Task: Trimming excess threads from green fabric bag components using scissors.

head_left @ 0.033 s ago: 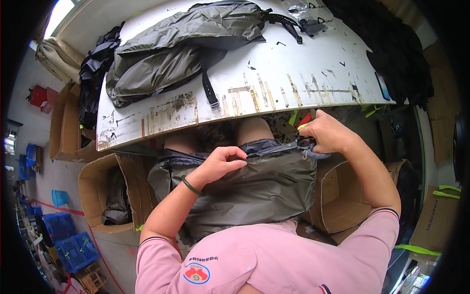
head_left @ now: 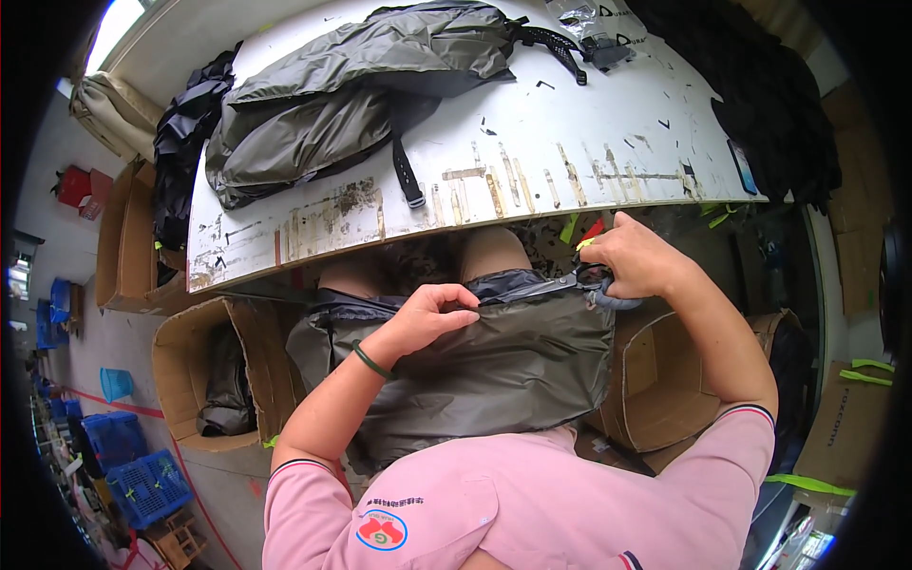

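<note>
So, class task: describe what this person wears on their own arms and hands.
Both arms are bare below short pink sleeves, each edged with a striped cuff in dark, white and red. The left hand has a thin dark green bangle at the wrist. The right hand is bare, with no glove, ring or watch showing.

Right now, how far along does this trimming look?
Looks done: grey bags lie piled on the table, amid snipped bits. In hand: the left hand pinches the top edge of a grey bag on the lap, while the right hand works scissors along it. Left: perhaps the bags in the box.
</note>
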### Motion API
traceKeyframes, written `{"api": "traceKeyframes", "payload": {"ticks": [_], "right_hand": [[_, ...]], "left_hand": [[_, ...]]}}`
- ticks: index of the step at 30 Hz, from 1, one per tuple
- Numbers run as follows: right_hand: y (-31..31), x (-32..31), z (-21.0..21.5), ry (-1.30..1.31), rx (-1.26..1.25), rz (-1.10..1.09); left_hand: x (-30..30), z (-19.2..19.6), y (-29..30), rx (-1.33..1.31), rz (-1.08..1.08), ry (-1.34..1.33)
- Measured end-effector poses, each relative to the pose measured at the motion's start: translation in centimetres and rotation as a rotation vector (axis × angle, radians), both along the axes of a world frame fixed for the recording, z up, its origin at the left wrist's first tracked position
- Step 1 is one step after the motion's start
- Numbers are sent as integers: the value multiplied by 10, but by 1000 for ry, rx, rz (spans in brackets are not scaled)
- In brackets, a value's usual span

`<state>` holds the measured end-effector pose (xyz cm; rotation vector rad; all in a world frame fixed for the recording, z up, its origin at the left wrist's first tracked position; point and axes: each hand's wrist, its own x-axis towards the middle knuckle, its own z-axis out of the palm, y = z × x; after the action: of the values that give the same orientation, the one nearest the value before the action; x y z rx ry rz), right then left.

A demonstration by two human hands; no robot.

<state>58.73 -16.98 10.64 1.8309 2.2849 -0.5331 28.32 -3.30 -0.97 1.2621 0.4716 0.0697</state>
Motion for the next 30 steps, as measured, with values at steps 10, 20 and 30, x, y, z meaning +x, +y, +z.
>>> {"api": "traceKeyframes", "payload": {"ticks": [10, 20, 30], "right_hand": [[10, -19, -13, 37, -22, 38], [5, -18, -21, 36, 29, 35], [5, -30, -7, 64, 20, 4]], "left_hand": [[0, -1, 0, 15, -13, 21], [0, -3, 0, -36, -8, -4], [0, -6, -1, -61, -3, -1]]}}
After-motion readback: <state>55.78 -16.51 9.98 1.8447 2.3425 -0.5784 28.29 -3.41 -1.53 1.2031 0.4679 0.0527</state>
